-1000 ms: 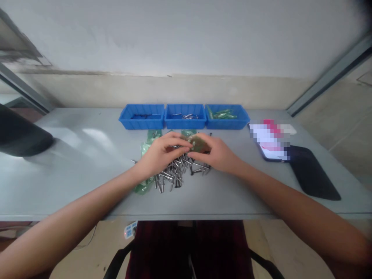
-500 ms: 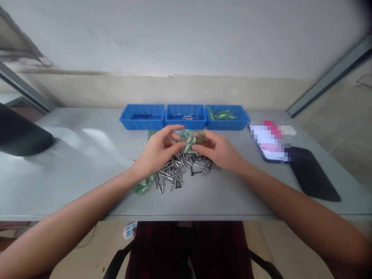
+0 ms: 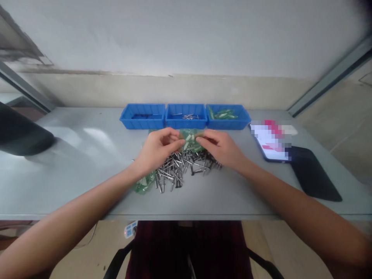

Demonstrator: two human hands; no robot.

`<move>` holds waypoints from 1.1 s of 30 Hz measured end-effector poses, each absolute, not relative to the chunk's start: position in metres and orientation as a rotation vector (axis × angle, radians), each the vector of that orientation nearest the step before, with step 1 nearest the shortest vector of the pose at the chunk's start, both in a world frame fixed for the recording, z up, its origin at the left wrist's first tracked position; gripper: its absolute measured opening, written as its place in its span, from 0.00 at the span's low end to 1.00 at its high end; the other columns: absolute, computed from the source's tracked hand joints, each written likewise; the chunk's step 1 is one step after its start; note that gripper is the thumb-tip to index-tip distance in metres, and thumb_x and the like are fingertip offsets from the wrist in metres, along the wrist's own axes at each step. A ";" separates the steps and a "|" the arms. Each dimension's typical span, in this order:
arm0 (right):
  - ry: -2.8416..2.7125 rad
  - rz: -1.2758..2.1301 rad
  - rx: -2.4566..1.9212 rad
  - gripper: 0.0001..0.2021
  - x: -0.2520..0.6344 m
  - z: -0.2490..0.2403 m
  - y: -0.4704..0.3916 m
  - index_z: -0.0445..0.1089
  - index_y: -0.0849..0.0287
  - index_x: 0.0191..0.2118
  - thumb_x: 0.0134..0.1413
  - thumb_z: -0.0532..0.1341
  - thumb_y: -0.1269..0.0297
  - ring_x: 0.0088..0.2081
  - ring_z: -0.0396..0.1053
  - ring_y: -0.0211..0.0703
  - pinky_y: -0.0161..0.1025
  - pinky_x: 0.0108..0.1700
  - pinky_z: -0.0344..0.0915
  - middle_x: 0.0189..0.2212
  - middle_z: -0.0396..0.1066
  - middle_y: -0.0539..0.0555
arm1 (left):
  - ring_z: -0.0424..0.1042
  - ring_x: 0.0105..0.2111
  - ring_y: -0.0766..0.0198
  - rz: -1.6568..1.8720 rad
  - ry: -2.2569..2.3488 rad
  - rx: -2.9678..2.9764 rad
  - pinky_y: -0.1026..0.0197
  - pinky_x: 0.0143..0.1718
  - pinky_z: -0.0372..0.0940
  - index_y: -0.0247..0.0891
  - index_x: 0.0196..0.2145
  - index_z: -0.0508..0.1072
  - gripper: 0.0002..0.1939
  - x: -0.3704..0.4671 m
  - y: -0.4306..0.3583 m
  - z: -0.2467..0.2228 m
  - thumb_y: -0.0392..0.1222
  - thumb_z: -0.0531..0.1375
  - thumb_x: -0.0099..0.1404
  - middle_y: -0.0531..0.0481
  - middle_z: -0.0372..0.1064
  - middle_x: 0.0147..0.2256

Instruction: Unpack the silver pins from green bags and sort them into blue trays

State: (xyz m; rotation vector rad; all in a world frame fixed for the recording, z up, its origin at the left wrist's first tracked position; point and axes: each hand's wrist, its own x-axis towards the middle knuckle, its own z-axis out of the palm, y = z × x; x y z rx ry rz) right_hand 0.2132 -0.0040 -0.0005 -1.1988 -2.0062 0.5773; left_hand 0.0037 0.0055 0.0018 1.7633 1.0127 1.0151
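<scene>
Between my two hands is a small green plastic bag (image 3: pixel 188 140) with pale pieces in it. My left hand (image 3: pixel 163 146) pinches its left side, thumb against fingers. On the right side, my right hand (image 3: pixel 218 146) grips it the same way. Below the bag, a loose pile of silver rivets and dark screws (image 3: pixel 174 170) lies on the grey table (image 3: pixel 87 174). Another green bag (image 3: pixel 144 184) rests at the pile's left edge, partly beneath my left wrist.
Three blue bins stand behind: left with dark screws (image 3: pixel 143 122), middle with silver rivets (image 3: pixel 186 123), right with green packets (image 3: pixel 228 123). A lit phone (image 3: pixel 270 143) and a black flat object (image 3: pixel 315 174) lie right. A dark cylinder (image 3: pixel 23 131) is left.
My fingers have closed in on the green bag, and it is now held flatter and stretched between both hands. The pile and bins look unchanged.
</scene>
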 end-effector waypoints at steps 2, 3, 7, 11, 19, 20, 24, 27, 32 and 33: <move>-1.978 0.652 -1.204 0.15 0.213 0.000 -0.005 0.64 0.57 0.25 0.62 0.54 0.59 0.24 0.57 0.35 0.36 0.27 0.53 0.20 0.59 0.46 | 0.69 0.25 0.68 1.018 1.008 1.756 0.64 0.28 0.65 0.36 0.31 0.70 0.08 0.004 0.006 0.002 0.42 0.63 0.60 0.51 0.69 0.26; -1.964 0.682 -1.201 0.16 0.213 0.001 -0.006 0.63 0.57 0.24 0.62 0.54 0.58 0.23 0.57 0.35 0.36 0.26 0.52 0.19 0.59 0.46 | 0.69 0.25 0.68 1.017 1.006 1.758 0.64 0.28 0.65 0.36 0.31 0.70 0.07 0.004 0.006 0.001 0.42 0.63 0.60 0.51 0.69 0.26; -1.920 0.827 -1.152 0.16 0.213 0.001 -0.008 0.65 0.58 0.23 0.62 0.54 0.59 0.23 0.63 0.33 0.35 0.27 0.58 0.20 0.66 0.47 | 0.67 0.26 0.68 1.046 1.019 1.829 0.65 0.27 0.64 0.37 0.31 0.71 0.07 0.003 0.006 0.002 0.42 0.63 0.60 0.51 0.69 0.27; -1.819 0.988 -1.104 0.14 0.212 0.000 -0.008 0.69 0.59 0.28 0.61 0.55 0.59 0.23 0.67 0.33 0.34 0.27 0.63 0.24 0.71 0.49 | 0.66 0.25 0.69 1.121 1.093 1.851 0.66 0.25 0.61 0.38 0.31 0.75 0.07 0.002 0.006 0.003 0.44 0.64 0.59 0.52 0.69 0.26; -1.763 1.059 -1.003 0.12 0.214 -0.005 -0.006 0.69 0.58 0.46 0.60 0.56 0.59 0.33 0.73 0.38 0.35 0.29 0.68 0.37 0.76 0.55 | 0.67 0.19 0.69 1.092 1.071 1.678 0.66 0.21 0.65 0.37 0.35 0.76 0.08 0.004 0.002 0.008 0.43 0.64 0.60 0.54 0.68 0.20; -1.758 1.073 -0.989 0.13 0.214 -0.005 -0.006 0.68 0.57 0.47 0.60 0.57 0.60 0.34 0.73 0.39 0.36 0.30 0.69 0.38 0.76 0.55 | 0.70 0.22 0.68 1.088 1.060 1.652 0.66 0.22 0.67 0.36 0.35 0.75 0.08 0.005 0.002 0.009 0.43 0.63 0.61 0.52 0.71 0.23; -1.748 1.131 -0.919 0.13 0.216 -0.007 -0.004 0.67 0.56 0.49 0.60 0.56 0.64 0.41 0.73 0.42 0.37 0.33 0.71 0.42 0.74 0.55 | 0.75 0.31 0.64 1.092 1.073 1.597 0.65 0.27 0.71 0.34 0.37 0.76 0.08 0.007 0.000 0.014 0.40 0.60 0.63 0.46 0.75 0.32; -1.739 1.130 -0.898 0.12 0.216 -0.006 -0.004 0.68 0.55 0.48 0.60 0.54 0.65 0.43 0.72 0.42 0.37 0.34 0.71 0.44 0.72 0.54 | 0.75 0.32 0.63 1.087 1.074 1.598 0.65 0.28 0.72 0.34 0.37 0.76 0.09 0.006 -0.002 0.017 0.40 0.57 0.65 0.45 0.75 0.34; -1.760 1.012 -0.929 0.10 0.215 -0.003 -0.007 0.70 0.56 0.44 0.60 0.56 0.60 0.36 0.72 0.38 0.35 0.33 0.70 0.40 0.71 0.52 | 0.74 0.30 0.65 1.089 1.044 1.665 0.66 0.27 0.71 0.35 0.35 0.77 0.10 0.004 0.000 0.012 0.45 0.61 0.63 0.47 0.75 0.33; -1.774 0.978 -0.943 0.10 0.214 -0.003 -0.007 0.70 0.56 0.43 0.60 0.57 0.60 0.33 0.71 0.36 0.35 0.32 0.69 0.39 0.71 0.52 | 0.73 0.29 0.66 1.093 1.040 1.687 0.66 0.27 0.71 0.36 0.35 0.77 0.09 0.004 0.001 0.010 0.44 0.62 0.61 0.48 0.75 0.32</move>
